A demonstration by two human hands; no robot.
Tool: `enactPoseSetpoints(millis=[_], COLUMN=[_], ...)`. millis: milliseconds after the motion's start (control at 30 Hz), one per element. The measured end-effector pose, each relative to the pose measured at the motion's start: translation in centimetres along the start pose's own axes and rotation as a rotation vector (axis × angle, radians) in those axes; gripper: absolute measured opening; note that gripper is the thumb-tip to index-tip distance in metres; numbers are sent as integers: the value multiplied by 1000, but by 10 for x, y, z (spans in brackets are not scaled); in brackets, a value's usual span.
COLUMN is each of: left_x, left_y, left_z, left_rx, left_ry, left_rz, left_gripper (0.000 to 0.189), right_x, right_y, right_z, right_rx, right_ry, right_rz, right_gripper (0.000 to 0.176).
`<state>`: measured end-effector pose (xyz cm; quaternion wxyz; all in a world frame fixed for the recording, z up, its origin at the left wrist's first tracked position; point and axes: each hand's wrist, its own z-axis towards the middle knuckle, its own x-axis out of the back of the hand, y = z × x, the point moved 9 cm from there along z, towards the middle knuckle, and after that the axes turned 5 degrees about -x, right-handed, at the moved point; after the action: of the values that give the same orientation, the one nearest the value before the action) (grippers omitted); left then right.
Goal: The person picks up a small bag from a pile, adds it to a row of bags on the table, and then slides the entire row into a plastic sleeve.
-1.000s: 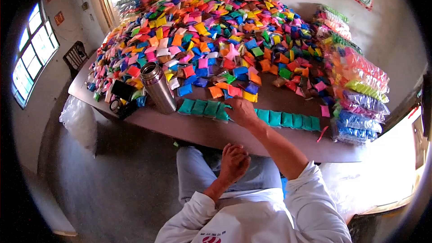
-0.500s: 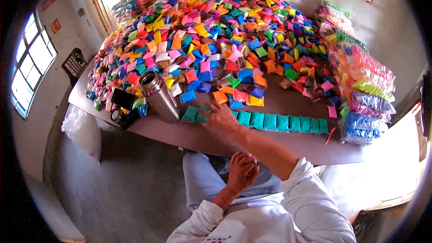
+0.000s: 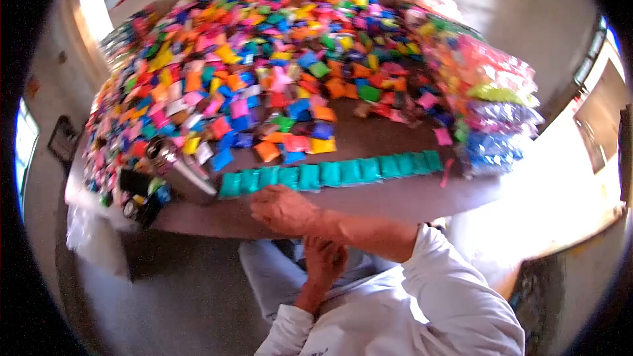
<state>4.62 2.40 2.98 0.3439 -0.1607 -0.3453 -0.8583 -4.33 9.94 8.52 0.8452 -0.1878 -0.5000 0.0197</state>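
A row of teal packets (image 3: 320, 175) lies side by side along the front of the table. My right hand (image 3: 280, 209) is over the table's near edge, just in front of the row's left part and apart from it. Its fingers look bent, but motion smears them. Low at my lap, my left hand (image 3: 323, 258) is closed, partly behind my right forearm; whatever it holds is hidden. A steel flask (image 3: 188, 178) stands open-topped left of the row.
A large heap of colourful packets (image 3: 264, 59) covers the back of the brown table (image 3: 389, 196). Stacked clear bags of packets (image 3: 494, 115) rise at the right. Small dark items (image 3: 135, 198) sit at the left edge, above a hanging clear plastic bag (image 3: 95, 240).
My right hand has drawn back from the row's left end toward me, uncovering the teal packets. The view has swung right, so the scene sits further left. My left hand stays at my lap.
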Motion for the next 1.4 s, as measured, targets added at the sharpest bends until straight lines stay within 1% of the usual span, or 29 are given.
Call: enactPoseSetpoints(millis=[33, 67, 133, 200, 233, 267, 300, 333, 367, 400, 433, 500, 533, 600, 667, 733, 800, 900, 1000, 1100, 1167, 1200, 1233, 1300, 1367, 1400], left_x=[-4, -6, -1, -4, -6, -7, -10, -10, -11, -13, -15, -15, -15, -18, -19, -20, -23, -31, -35, -44, -44, -44, -50, -52, -59, -66], left_y=[-5, -3, -3, -5, -6, -5, -4, -4, -4, -5, -4, -3, -3, -2, 0, 4, 2, -5, 6, 16, 15, 26, 31, 25, 33, 37], left_z=[1, 3, 4, -2, -3, -2, -1, -1, -1, -3, -3, -2, -2, -4, -1, 1, -6, -18, -10, -3, 3, 16, 20, 26, 34, 35], left_rx=[53, 39, 38, 26, 23, 32, 26, 17, 6, 7, -5, -16, -16, -38, -56, -115, -149, -182, -238, -251, -134, -127, -129, 14, 54, 50], left_ry=[-58, -69, -45, -48, -41, -48, -61, -55, -47, -50, -58, -23, -14, -50, -81, -102, -126, -200, -259, -257, -259, -236, -250, -234, -254, -304], left_rz=[34, 0, 45, 43, 61, 51, 25, 57, 94, 118, 103, 141, 146, 156, 196, 187, 216, 293, 289, 312, 247, 250, 257, 246, 229, 204], left_gripper=[18, 18, 8, 8, 12, 18, 18, 20, 22, 24, 24, 25, 24, 25, 28, 29, 28, 28, 28, 28, 28, 26, 26, 25, 25, 26], right_x=[9, 23, 54, 74, 83, 101, 122, 139, 153, 159, 166, 170, 170, 166, 167, 166, 165, 165, 166, 168, 171, 167, 159, 155, 126, 119], right_y=[5, 9, 26, 58, 79, 87, 90, 95, 96, 102, 105, 107, 107, 107, 105, 106, 106, 103, 101, 100, 94, 89, 83, 61, 57, 56], right_z=[-16, -31, -69, -120, -154, -183, -209, -241, -264, -294, -317, -340, -345, -338, -336, -338, -339, -340, -341, -342, -339, -337, -335, -339, -368, -390], right_rx=[-43, -102, -205, -474, -571, -627, -677, -733, -746, -860, -946, -937, -966, -889, -887, -872, -888, -874, -895, -902, -829, -793, -704, -585, -647, -687], right_ry=[0, 85, 292, 201, 223, 310, 355, 462, 517, 497, 526, 621, 624, 635, 639, 634, 626, 715, 748, 765, 757, 741, 712, 694, 553, 494], right_rz=[-25, 17, 63, -9, -52, -113, -232, -267, -351, -414, -510, -559, -572, -595, -606, -585, -604, -626, -603, -562, -454, -366, -281, -137, -33, -23], right_gripper=[19, 18, 25, 25, 26, 23, 18, 20, 20, 18, 19, 16, 16, 15, 17, 19, 20, 19, 19, 22, 23, 24, 26, 30, 31, 29])
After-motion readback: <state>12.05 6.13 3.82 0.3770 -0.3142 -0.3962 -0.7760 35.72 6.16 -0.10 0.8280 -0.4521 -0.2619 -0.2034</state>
